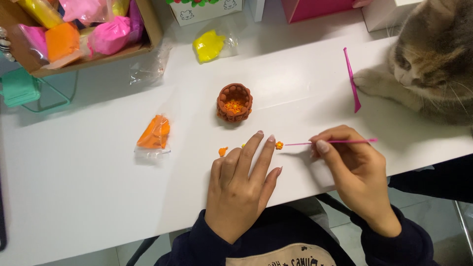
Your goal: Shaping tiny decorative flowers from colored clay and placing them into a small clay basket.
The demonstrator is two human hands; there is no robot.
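1. A tiny orange clay flower (279, 145) lies on the white tabletop (88, 177), touching the tip of a thin pink tool (340, 142).
2. The right hand (357, 172) has its grip pinched on that tool.
3. The left hand (241, 189) lies flat, grip released, fingertips just beside the flower; an orange clay bit (223, 151) sits by its index finger.
4. Behind stands a small brown clay basket (235, 102).
5. Further out: a bagged orange clay (154, 134), a second pink tool (352, 79) and a cat (433, 59).
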